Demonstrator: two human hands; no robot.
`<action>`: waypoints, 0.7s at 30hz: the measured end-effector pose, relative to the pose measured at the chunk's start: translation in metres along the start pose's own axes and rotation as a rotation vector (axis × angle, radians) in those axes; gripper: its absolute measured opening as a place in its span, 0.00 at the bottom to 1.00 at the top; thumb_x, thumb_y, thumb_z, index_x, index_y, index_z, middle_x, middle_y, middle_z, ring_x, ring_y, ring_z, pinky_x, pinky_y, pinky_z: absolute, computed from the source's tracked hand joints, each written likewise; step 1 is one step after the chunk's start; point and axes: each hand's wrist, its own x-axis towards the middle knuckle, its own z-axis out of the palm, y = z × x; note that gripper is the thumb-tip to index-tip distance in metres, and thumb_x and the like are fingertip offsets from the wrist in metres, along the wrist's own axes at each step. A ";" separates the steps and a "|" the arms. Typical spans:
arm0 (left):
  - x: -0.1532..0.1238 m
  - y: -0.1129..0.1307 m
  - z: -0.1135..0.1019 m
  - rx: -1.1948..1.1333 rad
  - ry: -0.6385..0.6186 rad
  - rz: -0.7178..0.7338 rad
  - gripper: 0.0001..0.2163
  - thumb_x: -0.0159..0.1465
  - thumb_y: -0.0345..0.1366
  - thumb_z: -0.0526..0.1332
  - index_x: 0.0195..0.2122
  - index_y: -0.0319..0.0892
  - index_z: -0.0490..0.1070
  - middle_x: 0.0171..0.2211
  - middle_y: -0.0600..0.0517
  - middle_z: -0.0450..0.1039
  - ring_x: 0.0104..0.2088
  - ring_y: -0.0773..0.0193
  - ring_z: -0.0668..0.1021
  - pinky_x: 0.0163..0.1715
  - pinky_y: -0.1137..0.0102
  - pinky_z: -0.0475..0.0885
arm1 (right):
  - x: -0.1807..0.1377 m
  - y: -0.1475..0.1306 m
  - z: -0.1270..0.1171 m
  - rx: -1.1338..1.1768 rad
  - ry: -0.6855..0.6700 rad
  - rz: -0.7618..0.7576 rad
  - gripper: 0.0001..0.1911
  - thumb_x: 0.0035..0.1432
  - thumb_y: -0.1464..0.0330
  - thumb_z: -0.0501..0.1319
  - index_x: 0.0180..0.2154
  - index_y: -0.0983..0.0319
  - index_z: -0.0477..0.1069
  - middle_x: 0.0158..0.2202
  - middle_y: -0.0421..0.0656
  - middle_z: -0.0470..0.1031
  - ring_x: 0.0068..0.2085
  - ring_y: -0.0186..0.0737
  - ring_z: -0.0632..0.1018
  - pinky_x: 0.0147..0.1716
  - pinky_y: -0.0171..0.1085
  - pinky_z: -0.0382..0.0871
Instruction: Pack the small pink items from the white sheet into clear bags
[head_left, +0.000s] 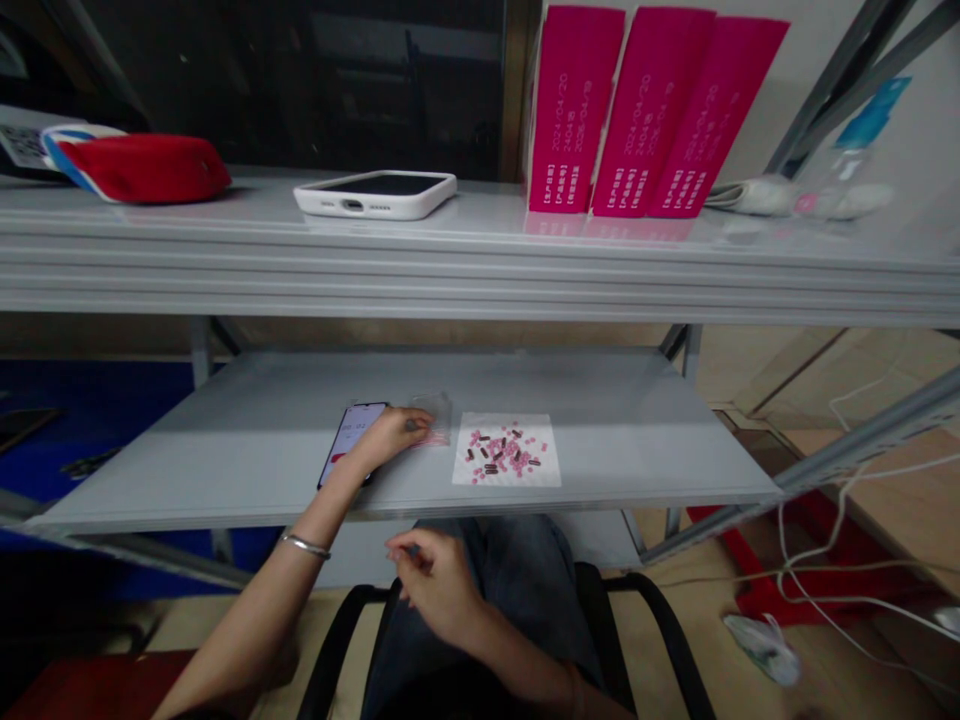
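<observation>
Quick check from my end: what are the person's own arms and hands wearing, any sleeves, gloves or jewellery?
Both arms are bare as far as the view shows, with no sleeves and no gloves. The left hand has a thin silver bangle round the wrist. The right hand is bare; a thin band may sit at its wrist, but it is too blurred to tell. No markings show.

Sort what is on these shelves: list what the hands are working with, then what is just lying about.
In hand:
left hand on a small clear bag
right hand over the lap
sheet with pink and dark pills
phone beside the left hand

Lying about:
white phone
three pink boxes
red pouch
bottle
</observation>
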 end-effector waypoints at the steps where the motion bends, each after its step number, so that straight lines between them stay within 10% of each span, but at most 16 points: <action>1: 0.000 -0.001 0.000 0.001 0.017 -0.001 0.14 0.59 0.38 0.54 0.41 0.40 0.75 0.43 0.48 0.77 0.41 0.60 0.78 0.43 0.72 0.68 | 0.000 0.000 0.000 0.002 0.001 0.000 0.14 0.54 0.59 0.58 0.36 0.59 0.76 0.23 0.39 0.73 0.19 0.30 0.69 0.15 0.28 0.62; 10: -0.008 0.009 -0.014 0.021 0.331 -0.104 0.15 0.59 0.39 0.55 0.43 0.41 0.74 0.42 0.48 0.78 0.41 0.58 0.78 0.43 0.70 0.70 | 0.013 0.002 -0.014 0.148 0.052 -0.007 0.16 0.55 0.57 0.57 0.37 0.61 0.73 0.29 0.40 0.75 0.18 0.27 0.70 0.15 0.27 0.62; 16: -0.034 0.071 -0.026 -0.184 0.715 -0.228 0.10 0.56 0.40 0.60 0.34 0.39 0.75 0.35 0.48 0.78 0.38 0.60 0.78 0.40 0.69 0.70 | 0.033 -0.031 -0.053 0.269 0.193 -0.039 0.18 0.53 0.52 0.58 0.34 0.61 0.68 0.30 0.40 0.74 0.19 0.28 0.71 0.13 0.28 0.63; 21: -0.063 0.141 -0.001 -0.665 0.549 -0.219 0.08 0.52 0.38 0.66 0.29 0.38 0.73 0.29 0.50 0.76 0.31 0.65 0.76 0.34 0.72 0.70 | 0.037 -0.062 -0.084 0.291 0.059 -0.113 0.18 0.52 0.52 0.59 0.29 0.61 0.64 0.23 0.36 0.69 0.19 0.28 0.70 0.14 0.27 0.64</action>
